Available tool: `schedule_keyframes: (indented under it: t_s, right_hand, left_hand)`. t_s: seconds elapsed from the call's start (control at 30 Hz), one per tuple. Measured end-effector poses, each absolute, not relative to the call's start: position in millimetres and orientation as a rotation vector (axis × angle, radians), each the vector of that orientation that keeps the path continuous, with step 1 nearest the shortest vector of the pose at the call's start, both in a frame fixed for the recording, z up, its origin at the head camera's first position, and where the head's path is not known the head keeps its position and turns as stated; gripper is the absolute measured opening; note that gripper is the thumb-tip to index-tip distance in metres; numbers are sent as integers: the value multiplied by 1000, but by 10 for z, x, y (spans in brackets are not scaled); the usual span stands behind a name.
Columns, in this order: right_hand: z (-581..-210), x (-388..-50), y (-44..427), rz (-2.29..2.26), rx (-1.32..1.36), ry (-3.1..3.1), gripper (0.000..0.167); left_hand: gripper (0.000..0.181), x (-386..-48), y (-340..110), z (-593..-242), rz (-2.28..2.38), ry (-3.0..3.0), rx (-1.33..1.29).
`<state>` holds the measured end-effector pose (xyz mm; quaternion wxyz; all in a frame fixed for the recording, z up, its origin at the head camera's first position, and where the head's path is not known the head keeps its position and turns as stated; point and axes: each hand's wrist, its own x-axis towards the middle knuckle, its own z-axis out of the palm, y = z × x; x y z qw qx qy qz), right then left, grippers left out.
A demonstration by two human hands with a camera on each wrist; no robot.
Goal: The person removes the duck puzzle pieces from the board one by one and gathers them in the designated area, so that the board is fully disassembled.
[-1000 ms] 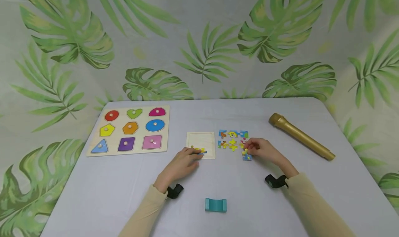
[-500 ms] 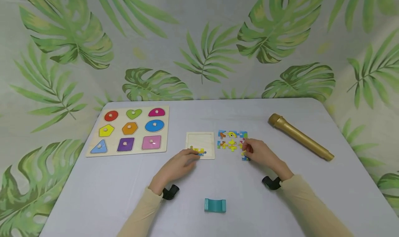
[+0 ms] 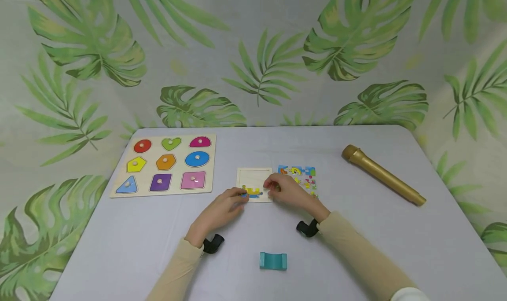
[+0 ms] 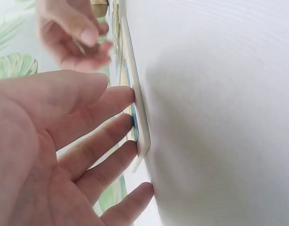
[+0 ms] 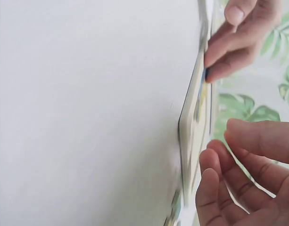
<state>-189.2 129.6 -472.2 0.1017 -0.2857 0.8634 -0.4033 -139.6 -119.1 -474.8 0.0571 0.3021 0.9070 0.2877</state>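
Observation:
A shallow square wooden puzzle tray (image 3: 253, 175) lies mid-table, with joined yellow and blue jigsaw pieces (image 3: 253, 192) along its near side. My left hand (image 3: 222, 208) rests its fingertips on the tray's near left corner, over the blue part of those pieces; its fingers are extended in the left wrist view. By the tray's right edge hovers my right hand (image 3: 291, 192), fingers loosely bent. No piece shows between its thumb and fingertips in the right wrist view (image 5: 248, 169). Several loose jigsaw pieces (image 3: 296, 170) lie in rows right of the tray, partly hidden by this hand.
At left lies a wooden shape board (image 3: 146, 186) with knobbed coloured shapes. A gold microphone (image 3: 382, 173) lies at right. A small teal block with a curved top (image 3: 273, 261) sits nearer the body. Leaf-patterned cloth (image 3: 261, 67) hangs behind the white table (image 3: 336, 266).
My right hand has moved left from the lower right loose piece to the tray's right edge. The left hand has slid slightly left, uncovering more of the pieces in the tray.

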Motion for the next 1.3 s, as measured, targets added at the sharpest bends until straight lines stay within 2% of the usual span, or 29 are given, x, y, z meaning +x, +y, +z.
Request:
schedule_keyframes:
  t_s: [0.27, 0.7, 1.03, 1.3]
  right_hand:
    - [-4746, -1928, 1018, -1071, -845, 2558, 21]
    - [-4744, -1918, 947, -1096, -834, 2575, 24]
    - [-4800, -1936, 934, -1211, -833, 2589, 22]
    - [-4729, -1977, 1178, -1344, -664, 2535, 18]
  left_hand:
    - [26, -1382, -1197, -4748, 879, 2781, 911]
    - [23, -1382, -1184, -4779, 868, 2809, 893]
    - [23, -1384, -1157, -4745, 853, 2798, 859]
    - [23, -1365, -1130, -4718, 847, 2796, 819]
